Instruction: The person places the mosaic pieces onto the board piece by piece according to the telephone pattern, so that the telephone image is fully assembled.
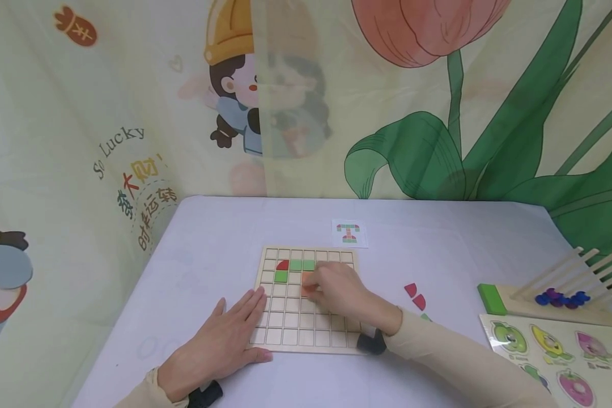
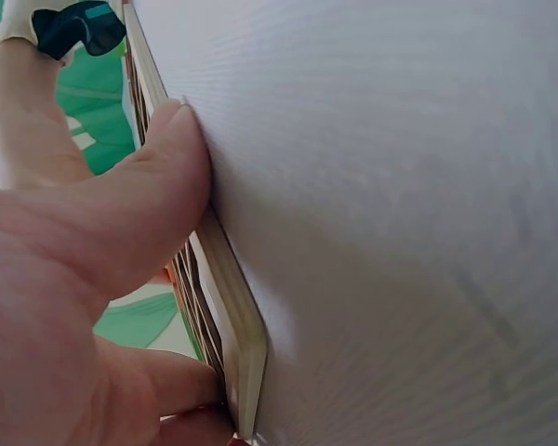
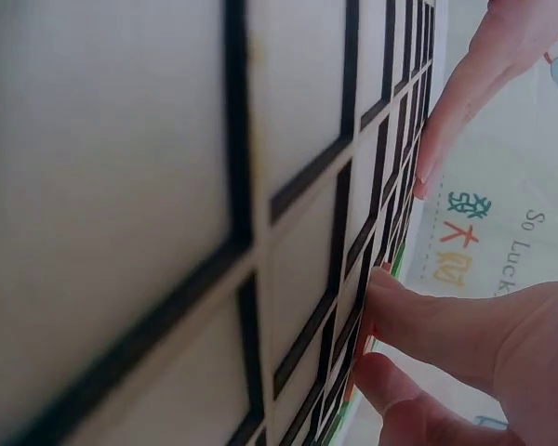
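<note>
A wooden grid board [image 1: 285, 337] lies on the table. Set in its upper cells are a red quarter-round tile [image 1: 283, 265], green square tiles [image 1: 296, 265] and orange square tiles. My right hand [image 1: 339, 289] reaches over the board, its thumb and fingertips pinching an orange square tile [image 1: 304, 292] at a middle cell; the fingers partly cover it. In the right wrist view, orange [image 3: 361, 342] shows between thumb and finger. My left hand [image 1: 226, 334] rests with extended fingers along the board's left edge, the thumb at its lower edge [image 2: 228, 279].
A pattern card [image 1: 349, 233] lies behind the board. Loose red quarter-round tiles [image 1: 419, 302] and a green piece [image 1: 425, 317] are to its right. Farther right stand a pegged wooden rack [image 1: 520, 300] with blue and purple pieces, and a sheet of fruit pictures [image 1: 545, 362].
</note>
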A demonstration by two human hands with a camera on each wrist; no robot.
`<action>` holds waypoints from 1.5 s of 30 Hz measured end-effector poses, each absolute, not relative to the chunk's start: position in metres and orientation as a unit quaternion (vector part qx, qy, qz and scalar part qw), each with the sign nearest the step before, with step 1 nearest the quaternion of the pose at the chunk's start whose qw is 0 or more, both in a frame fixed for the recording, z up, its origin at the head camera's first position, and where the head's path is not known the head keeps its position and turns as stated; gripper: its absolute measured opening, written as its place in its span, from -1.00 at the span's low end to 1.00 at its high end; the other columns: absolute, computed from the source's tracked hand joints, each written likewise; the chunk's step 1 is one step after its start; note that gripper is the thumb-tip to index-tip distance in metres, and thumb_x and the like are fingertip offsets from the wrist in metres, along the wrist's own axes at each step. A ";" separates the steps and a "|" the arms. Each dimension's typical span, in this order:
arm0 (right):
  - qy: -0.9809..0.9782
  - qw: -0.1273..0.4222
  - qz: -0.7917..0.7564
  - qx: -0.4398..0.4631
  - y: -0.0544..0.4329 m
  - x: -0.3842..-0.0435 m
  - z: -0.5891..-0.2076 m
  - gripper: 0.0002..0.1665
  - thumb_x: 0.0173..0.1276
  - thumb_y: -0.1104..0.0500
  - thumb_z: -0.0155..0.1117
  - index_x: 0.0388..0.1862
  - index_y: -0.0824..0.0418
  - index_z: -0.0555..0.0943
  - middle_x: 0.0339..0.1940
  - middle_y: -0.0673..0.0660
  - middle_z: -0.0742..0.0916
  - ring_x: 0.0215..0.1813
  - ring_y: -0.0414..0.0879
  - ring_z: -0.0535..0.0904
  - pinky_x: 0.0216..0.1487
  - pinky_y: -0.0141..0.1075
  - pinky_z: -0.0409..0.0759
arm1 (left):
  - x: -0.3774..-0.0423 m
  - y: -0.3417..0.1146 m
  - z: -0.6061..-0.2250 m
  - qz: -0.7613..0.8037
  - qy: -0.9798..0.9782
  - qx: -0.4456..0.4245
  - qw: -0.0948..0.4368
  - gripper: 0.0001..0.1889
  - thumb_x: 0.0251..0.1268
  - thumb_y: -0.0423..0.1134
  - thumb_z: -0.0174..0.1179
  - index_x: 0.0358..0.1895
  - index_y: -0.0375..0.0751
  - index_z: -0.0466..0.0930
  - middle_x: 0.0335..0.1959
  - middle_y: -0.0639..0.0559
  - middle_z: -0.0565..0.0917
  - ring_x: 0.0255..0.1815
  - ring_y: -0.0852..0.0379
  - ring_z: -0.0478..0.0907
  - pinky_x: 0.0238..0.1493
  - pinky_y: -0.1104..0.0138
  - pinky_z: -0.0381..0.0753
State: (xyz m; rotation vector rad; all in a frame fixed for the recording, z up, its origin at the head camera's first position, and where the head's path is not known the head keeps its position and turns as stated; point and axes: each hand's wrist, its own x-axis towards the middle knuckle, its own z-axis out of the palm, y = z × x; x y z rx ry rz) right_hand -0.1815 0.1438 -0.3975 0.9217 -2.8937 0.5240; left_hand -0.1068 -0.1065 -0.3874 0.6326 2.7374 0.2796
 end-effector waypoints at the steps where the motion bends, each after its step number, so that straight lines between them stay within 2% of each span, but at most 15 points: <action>1: -0.939 0.030 0.167 0.298 0.144 -0.181 -0.397 -0.91 0.21 0.17 0.57 -0.40 -0.05 0.84 -0.58 -0.12 0.57 -0.49 -0.26 0.36 -0.52 -0.44 0.29 | -0.107 -0.107 -0.387 0.098 0.957 0.221 0.158 0.11 0.19 0.38 0.28 0.62 -0.30 0.11 0.69 -0.12 0.13 0.71 -0.11 0.07 0.51 -0.39 0.07; 15: -0.941 0.027 0.158 0.298 0.143 -0.182 -0.395 -0.87 0.17 0.18 0.59 -0.44 -0.07 0.82 -0.57 -0.13 0.57 -0.48 -0.27 0.37 -0.51 -0.44 0.30 | -0.106 -0.107 -0.386 0.098 0.957 0.224 0.157 0.12 0.19 0.39 0.27 0.62 -0.31 0.11 0.69 -0.12 0.13 0.71 -0.11 0.07 0.52 -0.37 0.08; 18: -0.942 0.022 0.161 0.295 0.145 -0.181 -0.394 -0.90 0.19 0.15 0.59 -0.41 -0.08 0.82 -0.56 -0.14 0.61 -0.46 -0.28 0.40 -0.48 -0.44 0.33 | -0.106 -0.107 -0.387 0.098 0.957 0.225 0.155 0.12 0.19 0.38 0.28 0.61 -0.31 0.11 0.68 -0.12 0.14 0.71 -0.11 0.07 0.52 -0.37 0.08; 22: -0.944 0.008 0.186 0.271 0.152 -0.178 -0.387 -0.87 0.23 0.12 0.57 -0.22 -0.02 0.87 -0.43 -0.10 0.74 -0.38 -0.26 0.50 -0.41 -0.41 0.40 | -0.107 -0.107 -0.387 0.097 0.957 0.226 0.153 0.12 0.18 0.39 0.28 0.61 -0.31 0.12 0.68 -0.12 0.14 0.70 -0.12 0.08 0.51 -0.38 0.08; 25: -0.949 -0.002 0.200 0.243 0.163 -0.175 -0.380 -0.75 0.24 0.15 0.55 -0.07 0.03 0.85 -0.29 -0.04 0.79 -0.32 -0.23 0.56 -0.37 -0.38 0.44 | -0.107 -0.107 -0.388 0.098 0.957 0.225 0.155 0.12 0.19 0.39 0.26 0.62 -0.31 0.11 0.68 -0.11 0.14 0.71 -0.11 0.07 0.52 -0.37 0.07; 28: -0.956 -0.011 0.207 0.209 0.179 -0.172 -0.376 -0.70 0.25 0.17 0.53 -0.01 0.06 0.83 -0.23 -0.02 0.80 -0.31 -0.21 0.55 -0.35 -0.37 0.44 | -0.107 -0.108 -0.388 0.100 0.957 0.224 0.157 0.12 0.20 0.39 0.26 0.62 -0.31 0.10 0.69 -0.11 0.13 0.71 -0.11 0.06 0.53 -0.37 0.06; 37: -0.973 -0.016 0.193 0.127 0.243 -0.154 -0.374 -0.70 0.26 0.19 0.47 -0.01 0.07 0.83 -0.23 -0.05 0.80 -0.39 -0.23 0.47 -0.37 -0.38 0.44 | -0.106 -0.107 -0.389 0.095 0.958 0.221 0.154 0.11 0.20 0.38 0.27 0.62 -0.30 0.10 0.69 -0.10 0.13 0.71 -0.08 0.07 0.54 -0.36 0.06; 45: -0.976 -0.067 0.197 0.062 0.272 -0.118 -0.376 -0.68 0.12 0.06 0.63 -0.10 -0.01 0.85 -0.22 -0.09 0.80 -0.37 -0.21 0.48 -0.39 -0.36 0.44 | -0.106 -0.107 -0.388 0.098 0.958 0.223 0.151 0.11 0.19 0.37 0.29 0.61 -0.31 0.12 0.68 -0.12 0.14 0.70 -0.11 0.09 0.53 -0.37 0.06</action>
